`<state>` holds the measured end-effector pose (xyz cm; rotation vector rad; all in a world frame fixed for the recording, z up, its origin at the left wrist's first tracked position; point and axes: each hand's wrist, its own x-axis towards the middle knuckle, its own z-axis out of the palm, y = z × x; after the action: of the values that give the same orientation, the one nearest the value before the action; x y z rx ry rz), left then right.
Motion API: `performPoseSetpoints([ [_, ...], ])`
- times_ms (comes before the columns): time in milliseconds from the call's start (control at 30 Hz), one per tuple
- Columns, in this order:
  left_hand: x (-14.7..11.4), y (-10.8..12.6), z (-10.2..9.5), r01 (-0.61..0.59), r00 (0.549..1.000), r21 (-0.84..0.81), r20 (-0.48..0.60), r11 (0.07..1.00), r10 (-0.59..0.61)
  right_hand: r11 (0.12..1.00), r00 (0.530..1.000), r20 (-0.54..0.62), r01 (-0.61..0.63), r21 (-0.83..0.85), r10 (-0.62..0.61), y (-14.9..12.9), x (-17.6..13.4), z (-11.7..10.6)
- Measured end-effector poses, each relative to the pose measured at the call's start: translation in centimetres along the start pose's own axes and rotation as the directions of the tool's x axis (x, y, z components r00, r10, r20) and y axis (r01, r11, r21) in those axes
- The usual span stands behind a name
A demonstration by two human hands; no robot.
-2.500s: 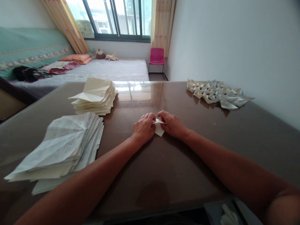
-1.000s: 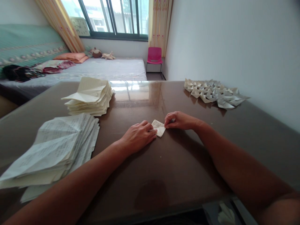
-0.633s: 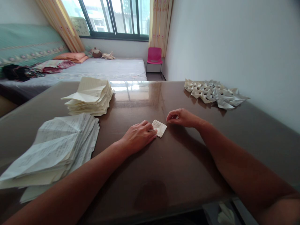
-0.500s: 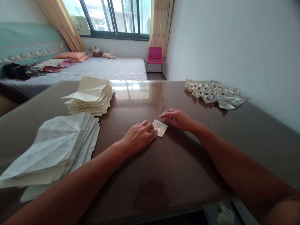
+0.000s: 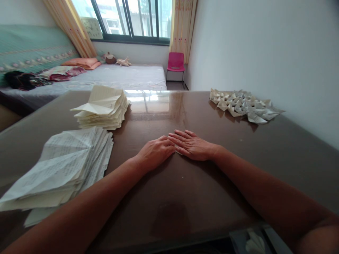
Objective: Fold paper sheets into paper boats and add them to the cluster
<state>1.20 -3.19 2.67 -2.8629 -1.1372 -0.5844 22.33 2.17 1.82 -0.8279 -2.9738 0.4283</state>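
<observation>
A small folded paper [image 5: 179, 152] lies on the brown table [image 5: 148, 218], nearly covered; only a thin edge shows below my fingers. My right hand [image 5: 192, 145] rests flat on top of it, fingers stretched out and a little spread. On its left side, my left hand [image 5: 156, 152] has its fingers curled together at the paper's edge, touching my right fingertips. How the folds lie underneath is hidden.
Left of my arms are a stack of white written sheets [image 5: 66, 158] and a stack of cream sheets [image 5: 103, 109]. At the far right sit several folded paper boats [image 5: 241, 104] near the wall. Beyond the table are a bed [image 5: 137, 76] and a pink chair [image 5: 176, 62].
My right hand has moved left and come down flat over the folded paper, which was in plain sight before. My left hand has stayed at the paper's left edge.
</observation>
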Motion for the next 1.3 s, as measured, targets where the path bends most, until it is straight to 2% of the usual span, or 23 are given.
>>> performPoseSetpoints([
  [167,0.1,-0.6,-0.3,-0.040,0.999,-0.073,0.023,0.997,0.042,0.999,1.000,0.020,-0.020,0.028,0.019,-0.3,0.0,0.0],
  [300,0.1,-0.9,-0.2,-0.049,0.998,-0.042,0.040,0.998,0.051,0.996,0.999,0.016,-0.036,0.080,0.035,-0.3,0.2,0.0],
  [433,0.0,-0.8,0.0,-0.042,0.998,0.027,0.051,0.999,0.041,0.950,0.995,-0.068,-0.053,0.308,0.078,1.0,-0.1,-1.3],
  [500,0.0,-0.8,-0.1,-0.046,0.998,0.042,0.053,0.998,0.044,0.892,0.987,-0.142,-0.007,0.452,0.080,1.9,-0.6,-2.5],
  [567,0.0,-0.8,-0.3,-0.055,0.997,0.040,0.053,0.998,0.053,0.852,0.986,-0.165,0.057,0.520,0.035,2.7,-1.1,-3.6],
  [700,-0.3,-1.2,-0.4,-0.085,0.993,0.046,0.080,0.995,0.081,0.894,0.978,-0.156,0.192,0.404,-0.140,3.0,-1.5,-4.2],
  [800,-0.4,-1.4,-0.3,-0.100,0.990,0.078,0.108,0.992,0.091,0.932,0.967,-0.156,0.237,0.273,-0.201,2.7,-1.4,-3.7],
  [1000,-0.2,-1.0,-0.3,-0.050,0.993,0.131,0.113,0.990,0.035,0.959,0.968,-0.196,0.198,0.205,-0.158,2.3,-1.0,-2.9],
  [1167,-0.1,-0.2,-0.6,0.041,0.996,0.187,0.067,0.981,-0.054,0.954,0.965,-0.216,0.197,0.224,-0.149,2.3,-0.9,-3.1],
  [1300,-0.2,0.1,-0.6,0.048,0.995,0.211,0.074,0.976,-0.065,0.949,0.972,-0.199,0.177,0.259,-0.127,2.5,-0.9,-3.1],
])
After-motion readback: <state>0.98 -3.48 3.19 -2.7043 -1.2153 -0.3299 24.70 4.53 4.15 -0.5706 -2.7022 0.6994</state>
